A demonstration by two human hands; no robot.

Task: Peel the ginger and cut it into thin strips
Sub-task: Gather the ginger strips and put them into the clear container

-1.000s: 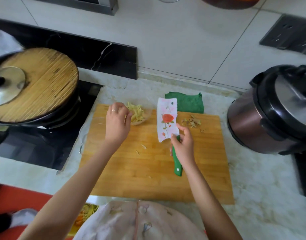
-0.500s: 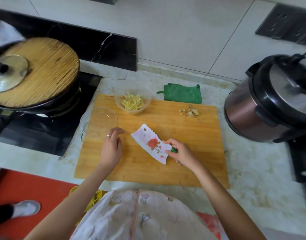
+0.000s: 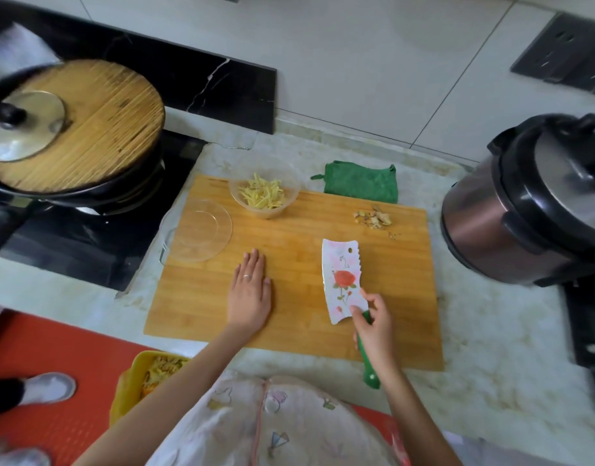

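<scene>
Thin yellow ginger strips (image 3: 262, 195) fill a small clear bowl (image 3: 289, 205) at the back of the wooden cutting board (image 3: 299, 338). A small heap of ginger peel (image 3: 373, 218) lies near the board's back right corner. My left hand (image 3: 250, 290) rests flat on the board, palm down, holding nothing. My right hand (image 3: 373, 319) grips the green handle of a white cleaver with a rose print (image 3: 341, 280); its blade lies flat on the board, pointing away from me.
An empty clear glass plate (image 3: 200, 230) sits at the board's left edge. A green cloth (image 3: 361, 185) lies behind the board. A black pan with a bamboo cover (image 3: 77, 129) stands on the stove at left, a pressure cooker (image 3: 531, 203) at right. A yellow bin (image 3: 134, 381) stands below the counter.
My left hand left the ginger bowl and came down flat on the board. My right hand brought the cleaver down from upright and laid the blade flat on the board.
</scene>
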